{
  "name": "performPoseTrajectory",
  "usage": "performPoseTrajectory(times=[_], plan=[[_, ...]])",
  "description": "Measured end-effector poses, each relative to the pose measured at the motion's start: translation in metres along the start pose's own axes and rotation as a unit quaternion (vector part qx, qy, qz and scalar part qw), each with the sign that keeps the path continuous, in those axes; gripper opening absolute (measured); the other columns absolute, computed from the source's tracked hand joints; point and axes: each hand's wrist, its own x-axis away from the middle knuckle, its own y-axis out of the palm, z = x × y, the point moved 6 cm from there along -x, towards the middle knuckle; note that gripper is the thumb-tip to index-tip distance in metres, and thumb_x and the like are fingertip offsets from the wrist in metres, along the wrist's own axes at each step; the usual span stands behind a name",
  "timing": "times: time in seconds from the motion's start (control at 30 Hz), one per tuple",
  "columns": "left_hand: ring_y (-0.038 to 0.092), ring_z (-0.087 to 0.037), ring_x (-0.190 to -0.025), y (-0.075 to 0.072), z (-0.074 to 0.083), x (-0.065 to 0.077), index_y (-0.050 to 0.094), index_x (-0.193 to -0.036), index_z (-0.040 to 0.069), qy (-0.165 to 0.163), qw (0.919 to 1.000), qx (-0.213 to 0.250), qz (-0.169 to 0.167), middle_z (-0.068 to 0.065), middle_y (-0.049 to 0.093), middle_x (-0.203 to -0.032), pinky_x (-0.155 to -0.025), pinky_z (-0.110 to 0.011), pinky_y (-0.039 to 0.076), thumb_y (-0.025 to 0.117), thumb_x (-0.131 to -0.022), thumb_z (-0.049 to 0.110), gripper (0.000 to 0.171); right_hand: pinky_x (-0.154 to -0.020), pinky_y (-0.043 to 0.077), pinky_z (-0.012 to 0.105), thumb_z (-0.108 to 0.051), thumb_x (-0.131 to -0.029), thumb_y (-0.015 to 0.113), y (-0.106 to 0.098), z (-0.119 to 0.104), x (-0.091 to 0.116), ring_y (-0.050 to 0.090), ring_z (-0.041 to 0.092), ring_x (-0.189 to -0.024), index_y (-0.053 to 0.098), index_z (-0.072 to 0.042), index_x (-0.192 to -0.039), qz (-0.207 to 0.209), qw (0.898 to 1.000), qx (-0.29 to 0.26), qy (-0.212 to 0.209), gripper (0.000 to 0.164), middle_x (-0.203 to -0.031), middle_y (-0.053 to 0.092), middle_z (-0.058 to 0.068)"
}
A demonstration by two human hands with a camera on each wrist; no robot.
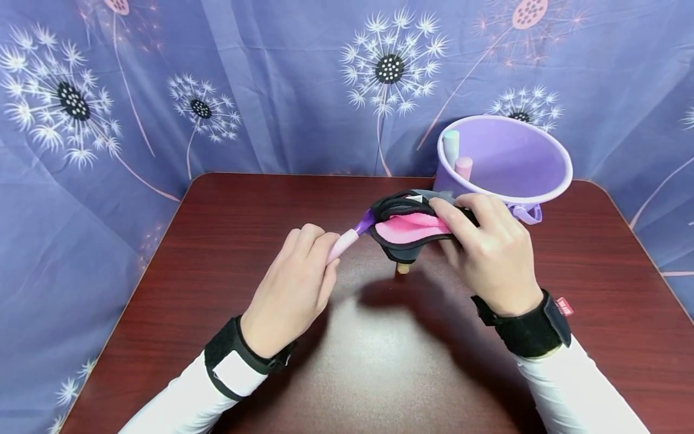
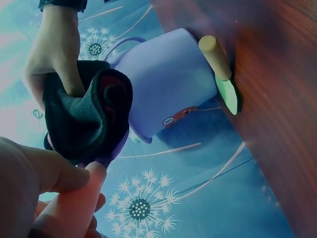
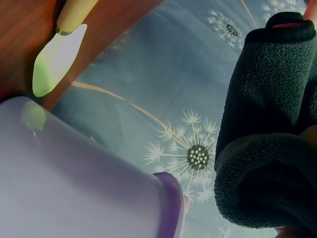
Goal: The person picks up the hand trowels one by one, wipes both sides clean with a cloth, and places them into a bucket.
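Observation:
My left hand [image 1: 290, 283] grips the pale pink handle [image 1: 343, 246] of a tool. Its purple neck [image 1: 365, 222] runs into a folded cloth [image 1: 412, 230], dark grey and pink with black edging. The cloth covers the tool's head, so its kind is hidden. From the other side my right hand [image 1: 490, 253] holds the cloth, thumb and fingers closed over it. In the left wrist view the cloth [image 2: 89, 114] wraps the tool just beyond the handle. A trowel with a wooden handle [image 2: 214, 55] and a green blade [image 2: 227, 94] lies on the table below the cloth.
At the back right of the dark red wooden table [image 1: 244, 211] stands a purple bucket [image 1: 504, 157]. A mint handle end [image 1: 451, 144] and a pink handle end [image 1: 463, 167] stick up inside it. Behind the table hangs a blue curtain [image 1: 303, 90] with a dandelion print.

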Motion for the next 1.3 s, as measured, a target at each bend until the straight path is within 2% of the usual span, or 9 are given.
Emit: performPoseTrajectory(times=[0.27, 0.63, 0.87, 1.03, 1.3], plan=[[0.050, -0.031, -0.085, -0.006, -0.001, 0.000, 0.064, -0.119, -0.001, -0.008, 0.9999, 0.003, 0.007, -0.011, 0.056, -0.103, -0.075, -0.038, 0.047, 0.067, -0.095, 0.001, 0.024, -0.068, 0.047, 0.058, 0.003, -0.088, 0.071, -0.003, 0.006, -0.002, 0.057, 0.045, -0.077, 0.076, -0.007, -0.120, 0.009, 1.000, 0.017, 0.007, 0.034, -0.099, 0.064, 0.022], [0.053, -0.028, -0.080, -0.009, -0.004, 0.001, 0.068, -0.118, 0.001, -0.010, 0.9994, -0.018, 0.027, -0.010, 0.058, -0.101, -0.066, -0.038, 0.047, 0.068, -0.095, 0.003, 0.023, -0.059, 0.044, 0.055, -0.003, -0.096, 0.069, -0.004, 0.007, -0.003, 0.057, 0.045, -0.076, 0.078, -0.009, -0.119, -0.001, 0.998, 0.057, -0.017, 0.025, -0.099, 0.065, 0.020], [0.053, -0.026, -0.082, -0.003, -0.002, 0.002, 0.066, -0.118, 0.001, -0.020, 0.9997, -0.004, 0.010, -0.011, 0.056, -0.101, -0.067, -0.037, 0.050, 0.070, -0.095, 0.002, 0.023, -0.059, 0.047, 0.055, -0.007, -0.099, 0.064, 0.004, -0.005, -0.004, 0.056, 0.044, -0.076, 0.077, -0.007, -0.116, -0.020, 0.996, 0.058, -0.058, 0.021, -0.098, 0.064, 0.021], [0.052, -0.026, -0.084, 0.002, -0.001, 0.002, 0.064, -0.117, -0.001, -0.014, 0.9998, 0.016, -0.003, -0.011, 0.053, -0.101, -0.073, -0.035, 0.051, 0.070, -0.095, 0.000, 0.023, -0.052, 0.039, 0.049, -0.016, -0.102, 0.063, 0.010, -0.012, -0.003, 0.050, 0.041, -0.069, 0.076, -0.006, -0.115, -0.025, 0.995, 0.054, -0.078, 0.022, -0.095, 0.062, 0.020], [0.052, -0.028, -0.085, 0.007, 0.002, 0.002, 0.062, -0.119, -0.004, 0.012, 0.9999, -0.004, -0.010, -0.013, 0.051, -0.102, -0.074, -0.035, 0.051, 0.069, -0.095, 0.000, 0.025, -0.050, 0.038, 0.044, -0.005, -0.102, 0.059, 0.018, -0.017, 0.000, 0.050, 0.039, -0.071, 0.075, -0.007, -0.117, -0.049, 0.992, 0.067, -0.092, 0.022, -0.095, 0.062, 0.018]])
